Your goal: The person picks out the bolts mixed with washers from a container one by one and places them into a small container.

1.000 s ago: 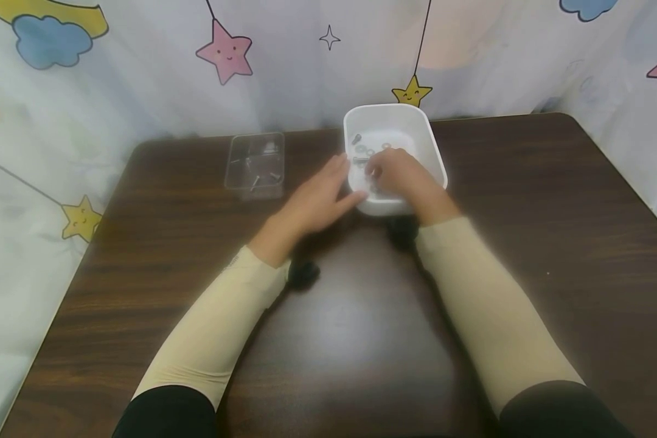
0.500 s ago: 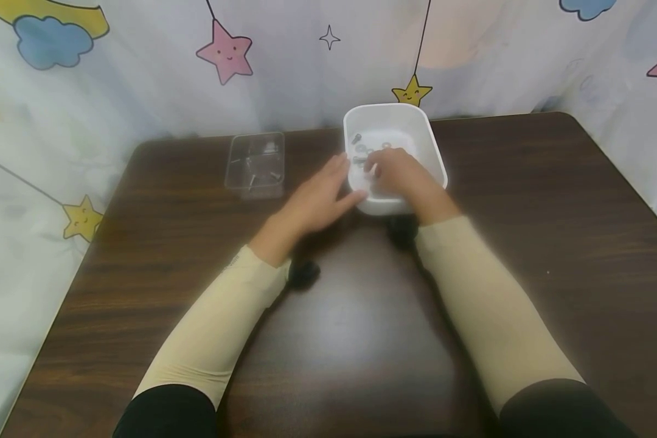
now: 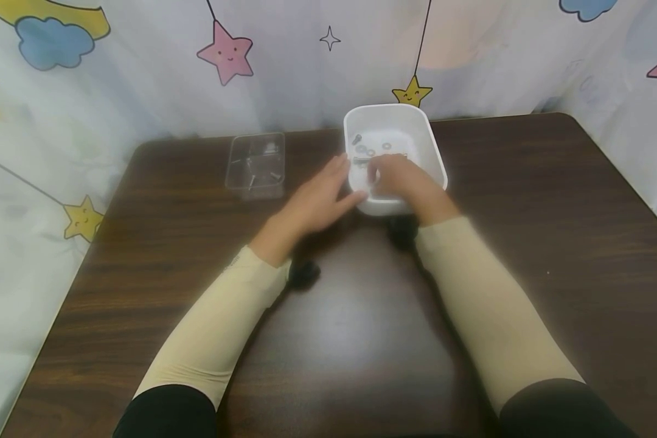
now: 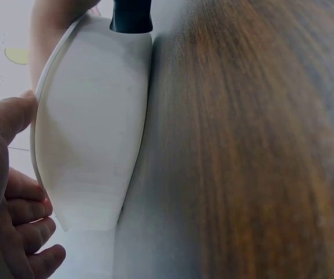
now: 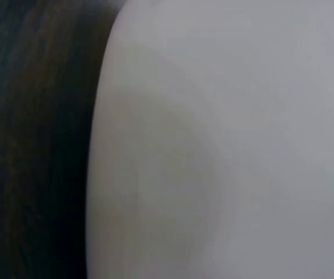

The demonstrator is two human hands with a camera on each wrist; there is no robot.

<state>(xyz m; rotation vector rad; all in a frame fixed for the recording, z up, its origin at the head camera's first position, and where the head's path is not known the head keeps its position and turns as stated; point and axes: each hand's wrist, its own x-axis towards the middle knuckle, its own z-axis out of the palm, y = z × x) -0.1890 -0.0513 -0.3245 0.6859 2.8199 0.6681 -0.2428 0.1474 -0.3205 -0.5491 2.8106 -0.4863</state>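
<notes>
In the head view, a white plastic tub [image 3: 432, 146] stands near the table's back edge. My left hand [image 3: 319, 198] lies against its left side, fingers extended, thumb and fingertips touching the rim. The left wrist view shows that thumb [image 4: 17, 113] on the rim. My right hand [image 3: 402, 176] reaches down into the tub with bent fingers. Its fingertips are blurred, so whether they pinch anything cannot be told. Around it in the tub lie a bolt [image 3: 356, 139], several washers [image 3: 386, 146] and a screw [image 3: 361, 160]. The right wrist view has only the tub's wall [image 5: 213, 145].
A clear divided box [image 3: 254, 163] with several screws in its compartments stands left of the tub on the dark wooden table [image 3: 159, 255]. A patterned curtain [image 3: 295, 67] hangs right behind the table. Black wrist devices [image 3: 303, 275] sit under both wrists.
My right hand has shifted slightly toward me inside the tub, its fingers moving. A small piece of hardware beyond its knuckles now shows. My left hand has stayed on the rim.
</notes>
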